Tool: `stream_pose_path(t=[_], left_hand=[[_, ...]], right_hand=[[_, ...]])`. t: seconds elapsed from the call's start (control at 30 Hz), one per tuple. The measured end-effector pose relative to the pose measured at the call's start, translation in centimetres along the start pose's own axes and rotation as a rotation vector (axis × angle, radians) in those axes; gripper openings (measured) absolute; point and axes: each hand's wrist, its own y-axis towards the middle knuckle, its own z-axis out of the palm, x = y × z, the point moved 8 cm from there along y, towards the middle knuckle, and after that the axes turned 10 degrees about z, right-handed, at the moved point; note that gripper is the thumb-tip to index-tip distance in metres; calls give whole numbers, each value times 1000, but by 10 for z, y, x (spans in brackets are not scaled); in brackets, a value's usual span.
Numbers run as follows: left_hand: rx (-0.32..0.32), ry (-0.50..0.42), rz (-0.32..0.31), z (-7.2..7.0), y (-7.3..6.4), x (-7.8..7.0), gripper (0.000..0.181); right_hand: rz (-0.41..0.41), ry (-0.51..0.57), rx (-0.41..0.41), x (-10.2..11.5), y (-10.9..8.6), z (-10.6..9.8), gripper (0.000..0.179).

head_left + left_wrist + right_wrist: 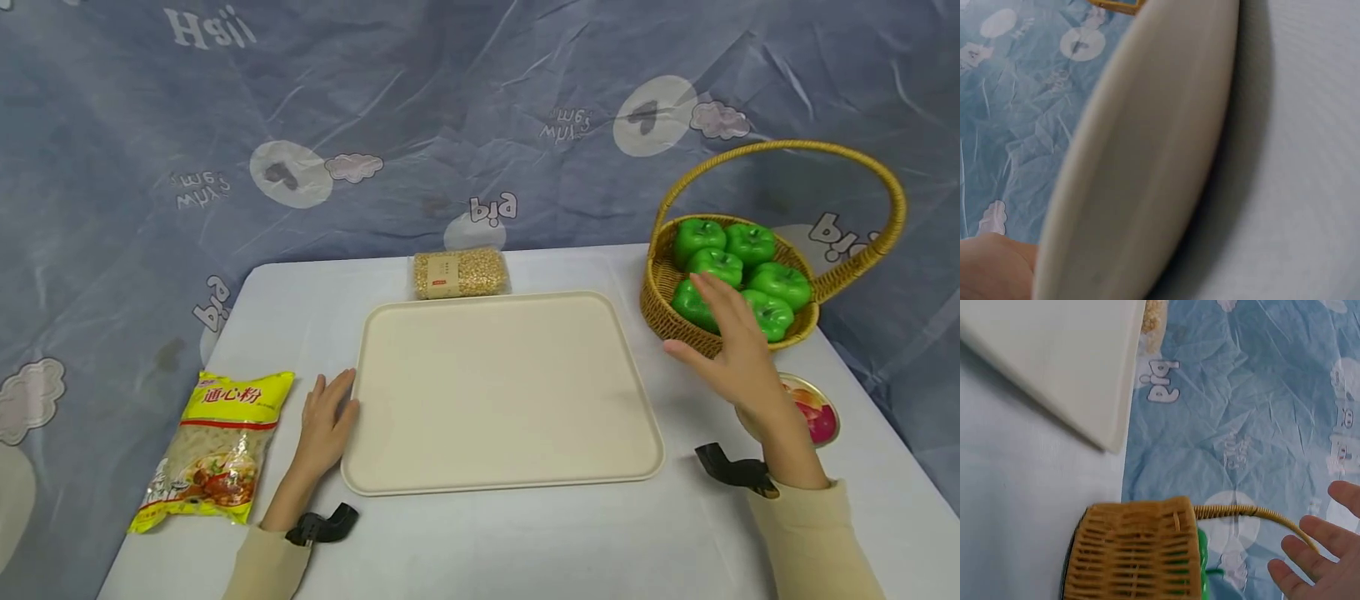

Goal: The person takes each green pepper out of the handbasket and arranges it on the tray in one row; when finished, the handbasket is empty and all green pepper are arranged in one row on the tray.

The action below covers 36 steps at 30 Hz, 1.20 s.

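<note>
A cream tray lies in the middle of the white table, its edge large in the left wrist view. My left hand rests beside the tray's left edge, fingers extended and holding nothing. Over the near side of a wicker basket, my right hand hovers with fingers spread and nothing in its grasp. Several green bell peppers fill the basket, whose tall arched handle rises above them. In the right wrist view, spread fingers appear near the handle.
A yellow bag of pasta lies at the left. Behind the tray sits a clear pack of yellow kernels. A round can or lid with a colourful picture is partly hidden under my right forearm. Blue-grey printed cloth hangs behind the table.
</note>
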Motion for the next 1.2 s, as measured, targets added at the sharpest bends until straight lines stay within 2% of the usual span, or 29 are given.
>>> stream_pose_path(t=[0.3,0.53,0.73,0.83,1.07,1.2], left_hand=[[-22,37,6,-1,-1,0,46],[-79,35,50,-3,-4,-2,44],[-37,47,18,-1,-3,1,46],[-22,48,6,0,-2,1,46],[-13,49,-6,1,-2,2,46],[-19,49,0,1,-1,1,46]], right_hand=[[209,34,-199,-48,2,-43,85],[406,69,-265,-90,-2,-62,83],[600,107,-247,-115,-6,-66,86],[670,130,-235,-126,-9,-66,88],[762,143,-159,-144,-12,-59,95],[779,137,-138,-148,-11,-56,99]])
